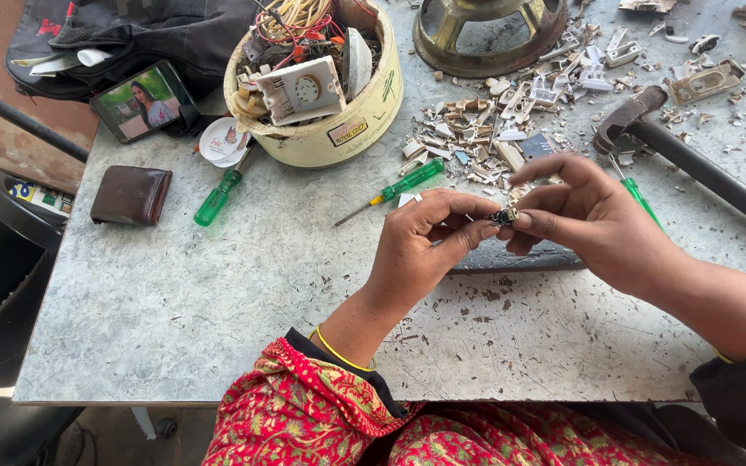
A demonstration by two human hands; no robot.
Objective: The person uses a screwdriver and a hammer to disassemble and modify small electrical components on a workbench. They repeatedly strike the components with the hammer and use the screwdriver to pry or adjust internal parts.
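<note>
Both hands pinch one small metal part above the surface middle: left hand and right hand closed on it. A slip could drop it into scrap pile.

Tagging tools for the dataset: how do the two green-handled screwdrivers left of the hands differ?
The near-bucket screwdriver lies beside the wallet, its tip hidden toward the bucket; its handle looks thicker and darker green. The middle screwdriver lies flatter across the table, its bare shaft pointing lower left, with a slimmer, brighter handle and yellow collar. It sits nearer the left hand. Both have translucent green handles and lie untouched.
</note>
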